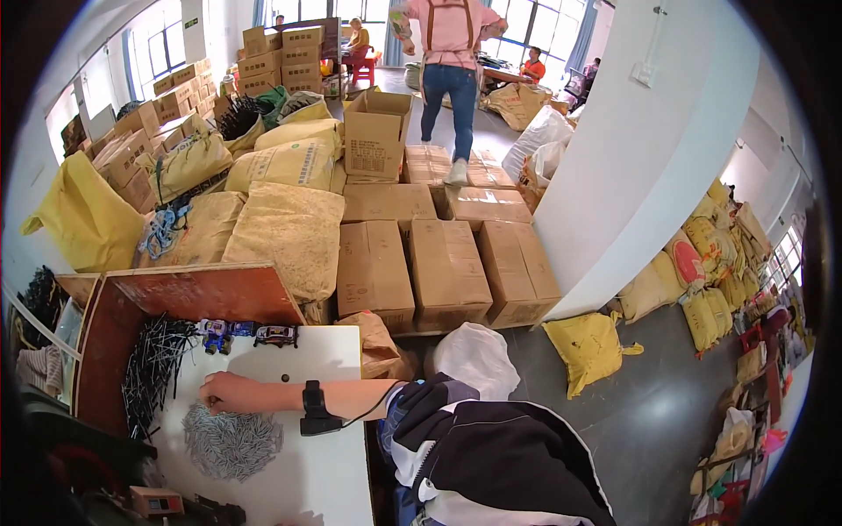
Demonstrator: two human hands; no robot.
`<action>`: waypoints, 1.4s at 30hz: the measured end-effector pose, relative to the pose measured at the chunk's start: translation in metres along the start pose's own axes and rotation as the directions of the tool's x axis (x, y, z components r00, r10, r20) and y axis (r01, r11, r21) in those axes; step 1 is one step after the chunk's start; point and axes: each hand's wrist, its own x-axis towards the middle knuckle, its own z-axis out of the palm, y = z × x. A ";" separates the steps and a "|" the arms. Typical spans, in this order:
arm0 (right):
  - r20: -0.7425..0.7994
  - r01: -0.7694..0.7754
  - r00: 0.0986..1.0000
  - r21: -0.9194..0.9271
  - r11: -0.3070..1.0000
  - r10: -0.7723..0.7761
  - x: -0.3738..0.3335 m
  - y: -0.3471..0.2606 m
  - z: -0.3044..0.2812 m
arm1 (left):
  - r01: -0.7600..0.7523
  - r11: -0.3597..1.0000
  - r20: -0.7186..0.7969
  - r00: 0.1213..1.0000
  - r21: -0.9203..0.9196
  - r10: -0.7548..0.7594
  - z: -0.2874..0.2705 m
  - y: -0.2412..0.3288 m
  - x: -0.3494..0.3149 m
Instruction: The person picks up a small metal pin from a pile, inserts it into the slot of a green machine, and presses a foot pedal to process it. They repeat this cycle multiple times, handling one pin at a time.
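My right hand (226, 392) reaches left across a white tabletop (338, 473). Its fingers are curled down and closed at the upper edge of a heap of small grey metal screws or pins (232, 445); what they pinch, if anything, is hidden. A black strap with a small box (317, 408) circles that wrist. Beyond the hand stand a blue and white toy car (214, 337) and a dark toy car (276, 335). Many thin black rods (156, 368) lie heaped to the left. A small black round piece (285, 378) sits above the forearm. My left hand is out of view.
A reddish-brown board (206, 294) edges the table's far side. Past it are yellow sacks (285, 237) and stacked cartons (450, 272). A white plastic bag (476, 359) stands beside the table. A person in pink (452, 61) walks over the cartons. A white pillar (631, 167) rises to the right.
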 end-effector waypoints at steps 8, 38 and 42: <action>0.002 -0.004 1.000 0.006 1.000 0.004 -0.002 -0.007 -0.003 | -0.009 1.000 0.057 0.998 -0.006 0.009 0.003 0.003 -0.003; 0.033 -0.084 0.996 0.033 0.996 0.083 -0.001 0.002 0.008 | -0.011 0.999 0.024 1.000 -0.041 0.012 -0.005 -0.001 -0.001; 0.032 -0.119 0.992 -0.136 0.983 0.124 -0.009 0.001 -0.004 | 0.013 0.999 0.049 0.999 -0.038 -0.011 0.003 0.001 0.002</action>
